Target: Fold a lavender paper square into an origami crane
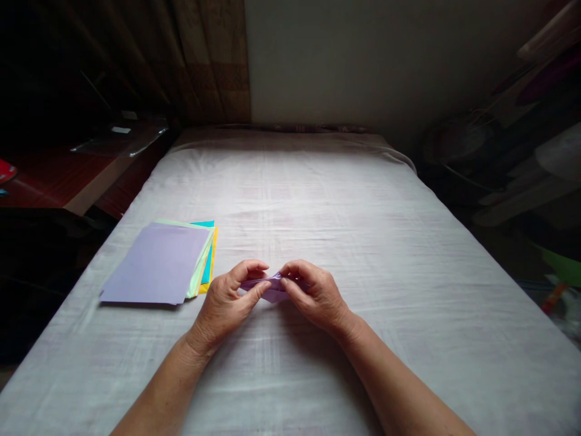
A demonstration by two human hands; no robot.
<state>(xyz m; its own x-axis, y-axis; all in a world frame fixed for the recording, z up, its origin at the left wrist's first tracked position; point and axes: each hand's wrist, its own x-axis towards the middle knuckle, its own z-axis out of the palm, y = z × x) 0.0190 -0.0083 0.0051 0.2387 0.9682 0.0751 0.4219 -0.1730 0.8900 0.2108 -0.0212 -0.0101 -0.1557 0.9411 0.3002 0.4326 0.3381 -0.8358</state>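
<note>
My left hand [223,300] and right hand [319,295] pinch the folded purple paper [275,296] lengthwise between them, right of the paper stack [152,263].

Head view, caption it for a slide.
Left hand and right hand pinch folded lilac paper beside a coloured-paper stack on pale cloth.

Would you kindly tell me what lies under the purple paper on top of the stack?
Beneath the purple paper, pale green paper, blue paper and yellow paper peek out at its right side; the rest is covered and cannot be seen.
</note>
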